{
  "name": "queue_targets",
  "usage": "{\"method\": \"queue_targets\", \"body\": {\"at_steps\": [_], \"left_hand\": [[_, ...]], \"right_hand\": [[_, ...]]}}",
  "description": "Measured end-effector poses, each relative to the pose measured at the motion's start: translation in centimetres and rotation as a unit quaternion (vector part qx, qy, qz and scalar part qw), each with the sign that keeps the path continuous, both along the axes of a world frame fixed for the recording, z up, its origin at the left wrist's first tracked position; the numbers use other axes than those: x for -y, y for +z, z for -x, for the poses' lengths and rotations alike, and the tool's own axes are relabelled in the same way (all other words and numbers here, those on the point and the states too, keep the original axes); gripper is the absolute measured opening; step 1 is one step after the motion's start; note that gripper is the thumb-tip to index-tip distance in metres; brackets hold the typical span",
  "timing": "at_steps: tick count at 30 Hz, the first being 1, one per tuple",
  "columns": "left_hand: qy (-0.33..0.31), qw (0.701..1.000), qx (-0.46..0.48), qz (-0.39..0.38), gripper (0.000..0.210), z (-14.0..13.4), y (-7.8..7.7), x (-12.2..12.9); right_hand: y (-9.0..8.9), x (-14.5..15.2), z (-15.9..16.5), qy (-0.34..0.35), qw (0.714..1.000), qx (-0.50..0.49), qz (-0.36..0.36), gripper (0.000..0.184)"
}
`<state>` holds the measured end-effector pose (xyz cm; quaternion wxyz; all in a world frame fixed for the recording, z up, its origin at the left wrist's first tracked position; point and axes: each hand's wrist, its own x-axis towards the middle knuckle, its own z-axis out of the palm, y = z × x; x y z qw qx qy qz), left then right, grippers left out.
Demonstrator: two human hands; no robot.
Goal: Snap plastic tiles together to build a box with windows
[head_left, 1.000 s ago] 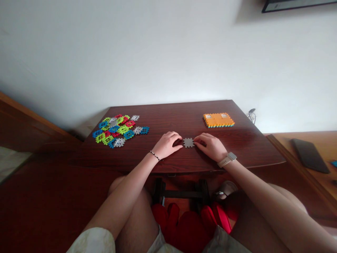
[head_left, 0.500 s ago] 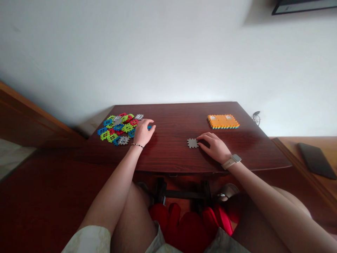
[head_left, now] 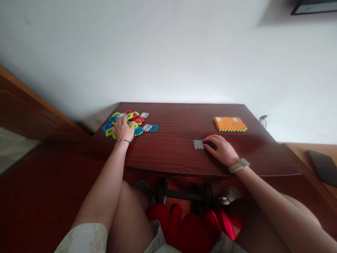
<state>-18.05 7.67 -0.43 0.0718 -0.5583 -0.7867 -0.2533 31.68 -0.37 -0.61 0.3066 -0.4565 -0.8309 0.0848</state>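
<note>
My left hand (head_left: 123, 130) is over a heap of toothed plastic building tiles (head_left: 108, 127) in green, blue, red and grey at the table's left. Its thumb stands apart from the bent fingers, whose tips reach a grey window tile near the top of the heap; nothing is lifted. With thumb and fingertips, my right hand (head_left: 220, 149) grips the right edge of a plain grey toothed tile (head_left: 198, 144) lying flat on the table. A grey window tile (head_left: 147, 128) and a blue window tile (head_left: 154, 128) lie side by side at the heap's right.
The dark wooden table (head_left: 173, 154) stands against a white wall. Toward its back right lies an orange tile panel (head_left: 230, 124) with white windows and layers beneath. A cable (head_left: 262, 121) hangs beyond the right edge. A dark flat device (head_left: 322, 167) lies farther right.
My left hand has moved left onto the heap, uncovering the grey and blue window tiles. My right hand stays at the plain grey tile. The whole view has shifted slightly.
</note>
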Motion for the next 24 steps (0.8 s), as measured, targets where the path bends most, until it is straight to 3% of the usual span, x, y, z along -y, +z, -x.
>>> {"method": "queue_targets", "body": {"at_steps": [19, 24], "left_hand": [[0.029, 0.999, -0.001, 0.036, 0.038, 0.8, 0.3, 0.5], [0.013, 1.0, 0.0, 0.015, 0.035, 1.4, 0.1, 0.4]], "right_hand": [[0.0, -0.1, -0.1, 0.0, 1.0, 0.009, 0.0, 0.017], [0.0, -0.1, -0.1, 0.005, 1.0, 0.007, 0.006, 0.018]]}}
